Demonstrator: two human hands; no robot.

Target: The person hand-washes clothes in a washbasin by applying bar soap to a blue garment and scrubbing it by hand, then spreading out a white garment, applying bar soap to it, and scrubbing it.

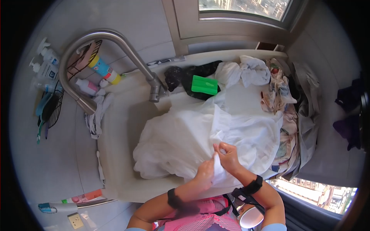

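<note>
Cream-coloured, the wide sink [119, 175] takes up the centre, and over basin and side ledge sprawls the white cloth [185, 131], thin, faintly see-through, puffed up on the left, creased all over! Behind it arches the metal faucet [104, 34]. Now the near edge: the right hand [230, 156] has its fingers curled tight on a gathered fold, and the left hand [205, 173], just beside, grips it too, fingers closed. Beyond, a bright green block [204, 85] rests on dark fabric [187, 79].
</note>
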